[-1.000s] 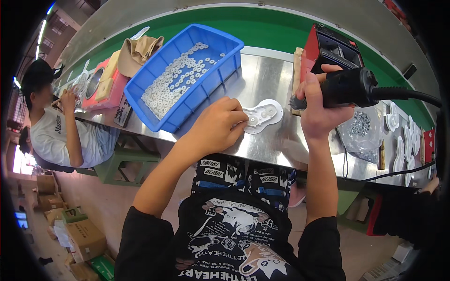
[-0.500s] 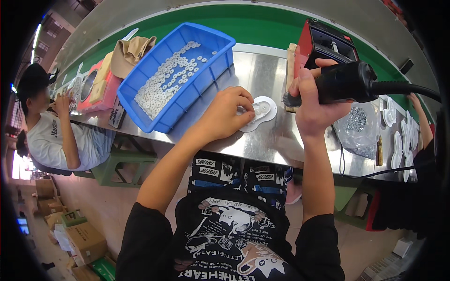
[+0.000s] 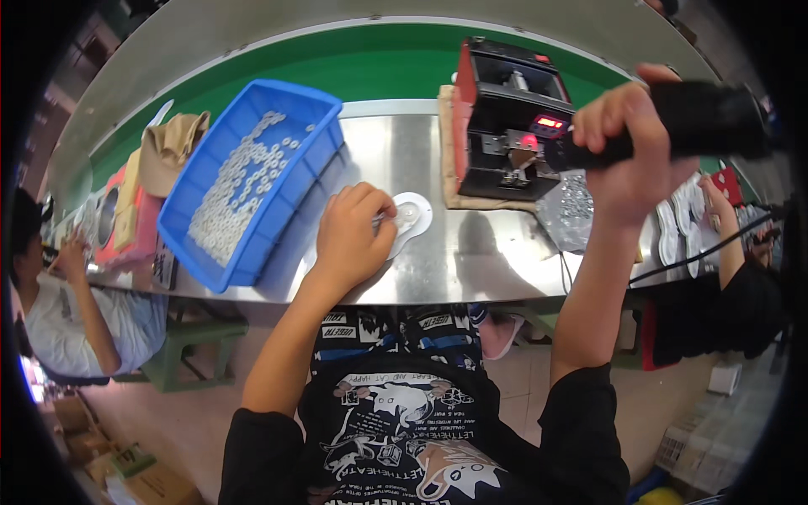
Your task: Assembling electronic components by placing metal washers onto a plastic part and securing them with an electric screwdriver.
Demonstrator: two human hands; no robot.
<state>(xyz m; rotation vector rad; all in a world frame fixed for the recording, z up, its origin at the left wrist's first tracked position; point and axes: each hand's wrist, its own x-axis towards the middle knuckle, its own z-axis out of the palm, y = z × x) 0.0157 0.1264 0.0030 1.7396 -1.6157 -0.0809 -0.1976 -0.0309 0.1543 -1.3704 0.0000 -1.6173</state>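
Observation:
My right hand (image 3: 627,156) is wrapped round a black corded electric screwdriver (image 3: 707,118), raised and lying nearly level. The screwdriver's front end points left, at the metal outlet of a red and black screw feeder (image 3: 497,118). Whether the tip touches the outlet cannot be made out. On the steel bench, my left hand (image 3: 358,231) rests with curled fingers on a white rounded plastic part (image 3: 419,217), holding it down. The hand covers the part's left portion. A clear round piece shows in the part's uncovered end.
Left of my hand stands a blue bin (image 3: 324,105) of small white rings. A bag of metal screws (image 3: 572,206) lies beside the feeder. Further right are several white parts (image 3: 669,231). A co-worker (image 3: 84,324) sits at left; another person's arm (image 3: 725,223) reaches in at right.
My right hand has carried the screwdriver from beside the white part to the feeder's front. The left hand stays on the part. The whole view has shifted to the right.

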